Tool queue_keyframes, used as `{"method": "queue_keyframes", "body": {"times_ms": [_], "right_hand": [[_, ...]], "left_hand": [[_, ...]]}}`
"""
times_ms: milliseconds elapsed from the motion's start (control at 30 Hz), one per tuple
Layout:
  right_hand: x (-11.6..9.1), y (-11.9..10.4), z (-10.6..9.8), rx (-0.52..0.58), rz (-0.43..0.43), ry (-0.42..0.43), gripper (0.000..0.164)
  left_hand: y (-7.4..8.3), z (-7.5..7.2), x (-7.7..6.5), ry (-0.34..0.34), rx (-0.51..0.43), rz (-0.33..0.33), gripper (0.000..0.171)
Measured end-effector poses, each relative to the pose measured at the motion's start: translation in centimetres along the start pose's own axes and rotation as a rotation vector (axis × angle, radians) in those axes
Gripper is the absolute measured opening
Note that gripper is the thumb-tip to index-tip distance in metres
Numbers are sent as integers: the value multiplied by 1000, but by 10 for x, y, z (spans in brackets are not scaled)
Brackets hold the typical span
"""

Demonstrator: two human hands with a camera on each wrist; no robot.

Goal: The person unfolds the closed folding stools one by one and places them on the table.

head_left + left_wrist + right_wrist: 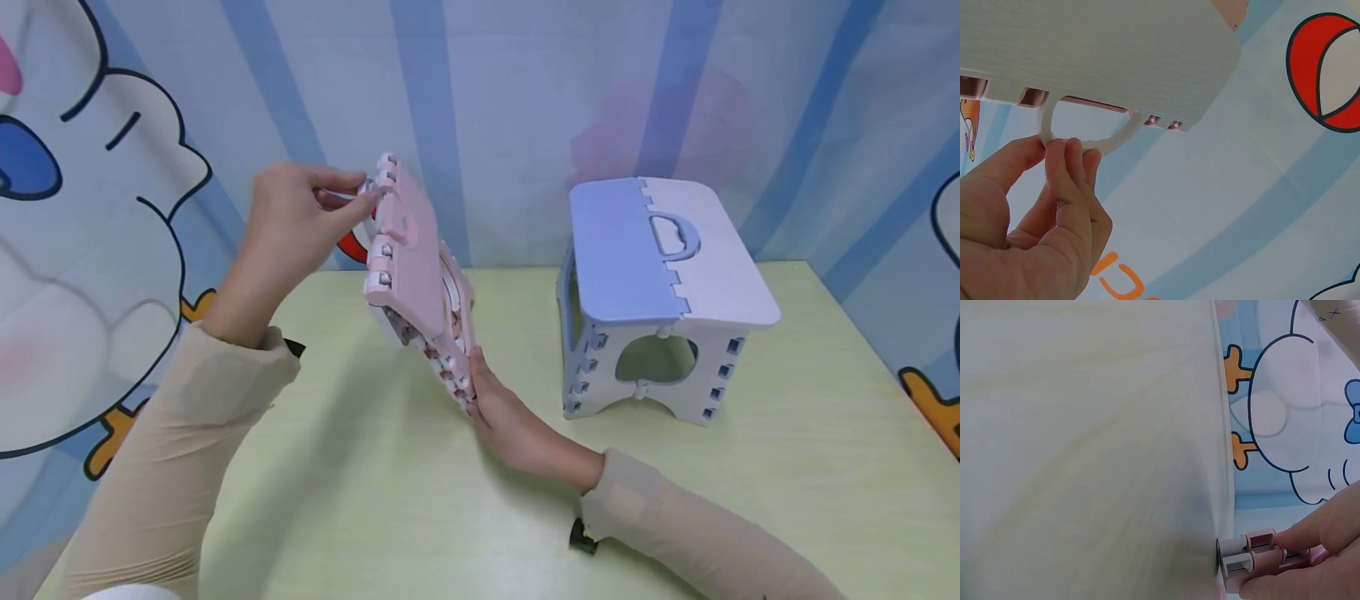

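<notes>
A pink and white folding stool (420, 250), partly folded, is held tilted above the table. Its white carry handle (1119, 137) is pinched between the thumb and fingers of my left hand (292, 229) at the upper edge. Lower down, my right hand (517, 425) grips the folded leg panels by their hinged edge. The right wrist view has this edge's pink and white hinge pieces (1254, 559) between the thumb and fingers. The white side of the seat (1104, 50) faces the left wrist camera. Much of the folded legs is hidden behind the seat.
To the right, a blue and white folding stool (622, 250) stands unfolded on the pale green table (825, 467). A curtain (510, 100) with blue stripes and cartoon figures hangs behind the table.
</notes>
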State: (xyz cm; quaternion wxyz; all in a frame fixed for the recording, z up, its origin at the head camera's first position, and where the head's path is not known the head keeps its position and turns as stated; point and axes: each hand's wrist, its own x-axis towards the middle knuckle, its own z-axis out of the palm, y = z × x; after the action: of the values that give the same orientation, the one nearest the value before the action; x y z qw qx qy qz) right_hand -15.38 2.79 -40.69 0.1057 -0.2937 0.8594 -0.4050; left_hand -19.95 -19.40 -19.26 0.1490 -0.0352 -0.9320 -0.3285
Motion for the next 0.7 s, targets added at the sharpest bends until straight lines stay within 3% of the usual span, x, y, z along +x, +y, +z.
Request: {"method": "queue_keyframes", "body": {"times_ms": [333, 700], "right_hand": [[-1, 5, -2, 18, -41, 34, 68], [-1, 7, -2, 26, -36, 36, 67]], "left_hand": [[15, 11, 10, -27, -19, 54, 39], [33, 24, 15, -42, -61, 67, 36]]}}
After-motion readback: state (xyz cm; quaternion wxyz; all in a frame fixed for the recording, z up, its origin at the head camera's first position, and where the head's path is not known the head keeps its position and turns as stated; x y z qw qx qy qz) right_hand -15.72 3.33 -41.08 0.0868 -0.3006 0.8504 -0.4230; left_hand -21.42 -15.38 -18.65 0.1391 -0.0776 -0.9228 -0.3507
